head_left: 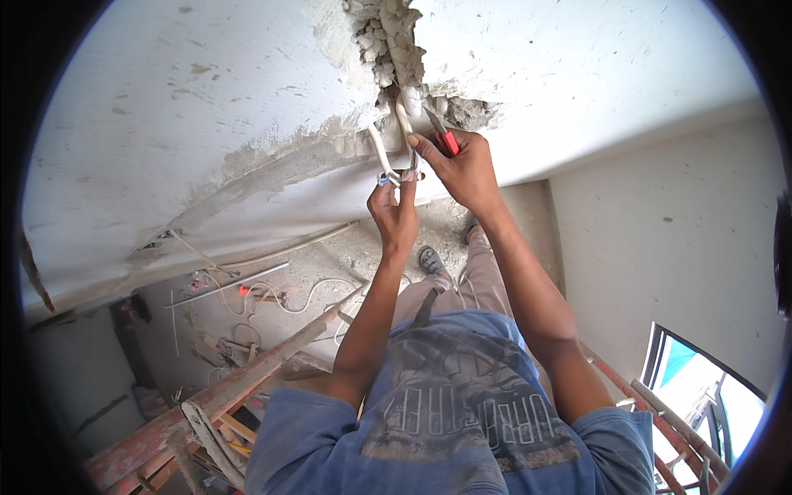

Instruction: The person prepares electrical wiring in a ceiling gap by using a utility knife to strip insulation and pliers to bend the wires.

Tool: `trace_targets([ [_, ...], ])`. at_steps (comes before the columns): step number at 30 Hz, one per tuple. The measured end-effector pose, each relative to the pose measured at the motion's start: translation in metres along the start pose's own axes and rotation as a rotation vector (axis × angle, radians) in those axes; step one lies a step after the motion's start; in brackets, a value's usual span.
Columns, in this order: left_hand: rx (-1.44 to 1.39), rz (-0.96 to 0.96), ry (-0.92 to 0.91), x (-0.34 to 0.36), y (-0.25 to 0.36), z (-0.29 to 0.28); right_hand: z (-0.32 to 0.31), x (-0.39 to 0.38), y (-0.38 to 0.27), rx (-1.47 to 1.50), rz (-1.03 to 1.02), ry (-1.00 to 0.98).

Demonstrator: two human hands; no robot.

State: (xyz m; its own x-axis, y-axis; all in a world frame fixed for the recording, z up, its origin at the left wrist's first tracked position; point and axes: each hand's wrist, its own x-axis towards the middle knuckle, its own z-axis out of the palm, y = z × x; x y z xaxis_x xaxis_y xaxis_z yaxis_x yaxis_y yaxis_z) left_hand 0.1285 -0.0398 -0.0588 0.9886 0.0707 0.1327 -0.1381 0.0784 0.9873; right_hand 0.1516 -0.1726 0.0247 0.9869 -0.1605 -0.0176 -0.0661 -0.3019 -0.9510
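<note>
My left hand (394,216) is closed, thumb and fingertips pinching stripped cable ends (393,177) where pale and bluish wires show. A white cable (378,148) bends down to these ends from the broken wall, and another cable (403,120) comes down beside it. Above and to the right, my right hand (464,169) is wrapped round a small knife (450,142) with a red handle. Its grey blade points up toward the hole in the wall. The right thumb presses at the second cable; exactly how it touches is hard to make out.
A rough chased channel (386,41) with broken masonry opens in the white wall (231,82). Reddish scaffold rails (239,375) run at my left and right. Below, loose white cable (289,307), a metal rod (227,286) and debris lie on the dusty floor. A window (709,396) is at lower right.
</note>
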Motion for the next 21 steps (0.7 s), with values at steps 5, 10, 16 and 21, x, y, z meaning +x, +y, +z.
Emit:
trace_targets([
  [5,0.028,-0.025,0.002,-0.003,0.010,-0.002,0.003,0.004,0.012,-0.088,-0.233,0.026],
  [10,0.066,-0.010,0.003,-0.005,0.032,0.002,0.005,0.000,0.015,-0.121,-0.253,0.099],
  [16,0.196,-0.011,0.032,-0.003,0.026,-0.006,0.008,-0.016,0.036,0.497,0.097,-0.147],
  [21,0.126,-0.059,0.033,-0.002,0.038,-0.001,0.013,-0.023,0.051,0.615,0.051,-0.248],
])
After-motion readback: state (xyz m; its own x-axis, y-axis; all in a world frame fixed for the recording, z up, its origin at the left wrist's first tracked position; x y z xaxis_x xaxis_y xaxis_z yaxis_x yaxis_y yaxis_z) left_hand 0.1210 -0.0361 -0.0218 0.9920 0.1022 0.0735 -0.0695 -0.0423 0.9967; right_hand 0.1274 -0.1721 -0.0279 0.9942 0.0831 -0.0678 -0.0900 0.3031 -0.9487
